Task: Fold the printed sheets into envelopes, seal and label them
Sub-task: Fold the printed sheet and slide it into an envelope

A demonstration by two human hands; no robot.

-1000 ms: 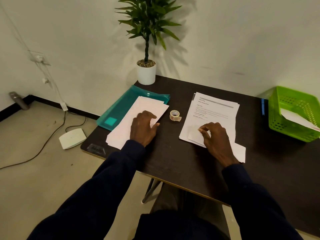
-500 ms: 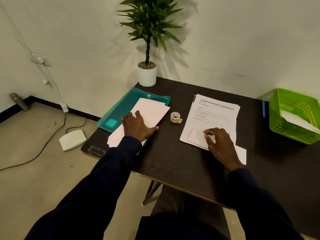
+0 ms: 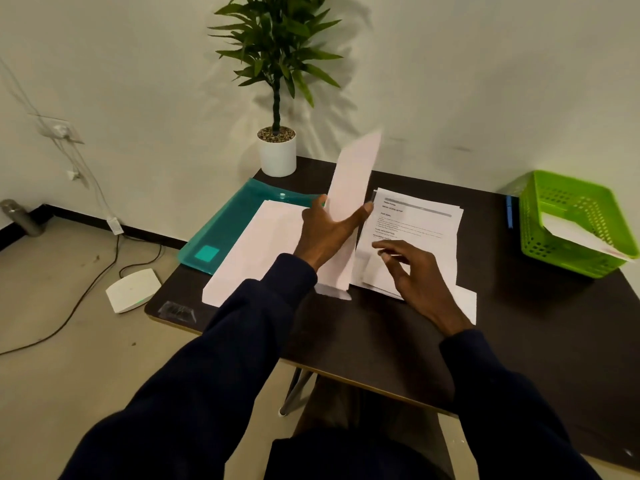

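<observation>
My left hand (image 3: 327,233) grips a white envelope (image 3: 353,178) and holds it upright and tilted above the dark table (image 3: 381,341), between the two paper piles. A stack of white envelopes (image 3: 256,244) lies at the left on a teal plastic folder (image 3: 225,230). Printed sheets (image 3: 422,220) lie at the centre right. My right hand (image 3: 415,278) rests on their near edge, its fingers curled over a small folded white paper (image 3: 375,271). The tape roll is hidden behind the lifted envelope.
A green plastic basket (image 3: 571,202) with an envelope inside stands at the right edge, a blue pen (image 3: 509,213) beside it. A potted plant (image 3: 277,154) stands at the table's back. On the floor at left lie a white router (image 3: 133,289) and cables.
My left hand has picked one envelope off the left stack and swung it up and to the right. My right hand has stayed on the printed sheets.
</observation>
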